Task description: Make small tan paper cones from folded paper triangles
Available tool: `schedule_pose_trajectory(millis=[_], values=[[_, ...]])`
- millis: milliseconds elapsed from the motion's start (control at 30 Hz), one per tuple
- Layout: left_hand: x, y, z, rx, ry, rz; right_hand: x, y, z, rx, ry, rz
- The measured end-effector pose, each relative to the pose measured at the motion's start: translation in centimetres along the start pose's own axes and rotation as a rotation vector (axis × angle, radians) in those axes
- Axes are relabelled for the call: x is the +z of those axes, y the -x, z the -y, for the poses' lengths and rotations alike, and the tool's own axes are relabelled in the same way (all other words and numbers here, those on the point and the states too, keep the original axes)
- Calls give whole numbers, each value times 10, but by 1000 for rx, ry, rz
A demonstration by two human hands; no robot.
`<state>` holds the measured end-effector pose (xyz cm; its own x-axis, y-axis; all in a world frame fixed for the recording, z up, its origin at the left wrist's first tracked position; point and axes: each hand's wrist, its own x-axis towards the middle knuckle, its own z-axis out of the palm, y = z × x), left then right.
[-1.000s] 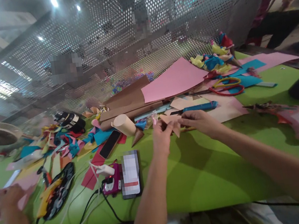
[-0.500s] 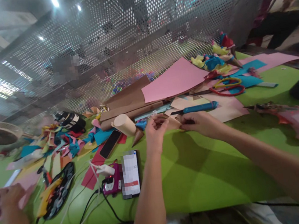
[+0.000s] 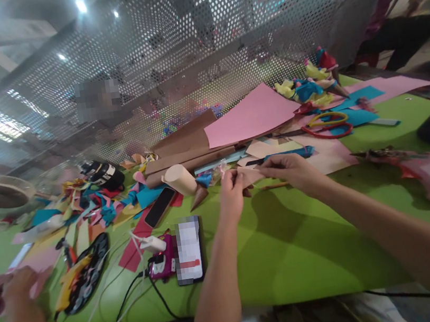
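Note:
Between my two hands, just above the green table [image 3: 292, 256], is a small piece of beige paper [image 3: 251, 175]. My left hand [image 3: 232, 193] is closed on its left end, fingers curled. The right end sits in a pinch of my right hand [image 3: 290, 169]. Behind my right hand lies a blue-handled cutter [image 3: 297, 152], partly covered by the fingers. A thin yellowish stick, perhaps a pencil [image 3: 276, 186], rests on the table below that hand. Left of my left hand are a small brown paper cone [image 3: 199, 198] with a blue top and a cream paper roll [image 3: 180, 180].
A glue gun [image 3: 416, 167] lies at the right, scissors [image 3: 328, 125] behind my right hand. Pink paper [image 3: 252, 115] lies at the back. Phones [image 3: 188, 250], cables and a yellow glue gun [image 3: 72, 282] are at the left, near another person's hands [image 3: 21, 289].
My left hand has shifted slightly right and down, turning the beige paper flatter between both hands. My right hand has moved up a little. The yellowish stick now shows on the table.

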<state>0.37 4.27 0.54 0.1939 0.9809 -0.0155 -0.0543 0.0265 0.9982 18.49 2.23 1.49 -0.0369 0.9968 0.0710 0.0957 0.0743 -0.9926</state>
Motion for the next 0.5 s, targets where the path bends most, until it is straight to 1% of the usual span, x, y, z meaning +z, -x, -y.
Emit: schedule_pose_trajectory(millis=[100, 200, 267, 333, 367, 400, 433, 500], values=[[4, 2, 2, -154, 222, 48, 0, 0, 0, -19, -129, -15], [8, 6, 0, -286, 426, 148, 2, 0, -3, -73, -193, 17], [11, 9, -2, -328, 465, 229, 4, 0, -3, -115, -171, 56], [15, 11, -1, -349, 425, 303, 4, 1, -3, -134, -151, 71], [16, 12, 0, -346, 380, 313, 4, 2, -2, -121, -151, 78], [17, 12, 1, -333, 326, 300, 3, 2, -1, -98, -156, 84], [17, 12, 2, -306, 271, 261, 3, 2, 0, -73, -156, 88], [15, 10, 2, -210, 185, 138, 1, 2, 1, -40, -116, 82]])
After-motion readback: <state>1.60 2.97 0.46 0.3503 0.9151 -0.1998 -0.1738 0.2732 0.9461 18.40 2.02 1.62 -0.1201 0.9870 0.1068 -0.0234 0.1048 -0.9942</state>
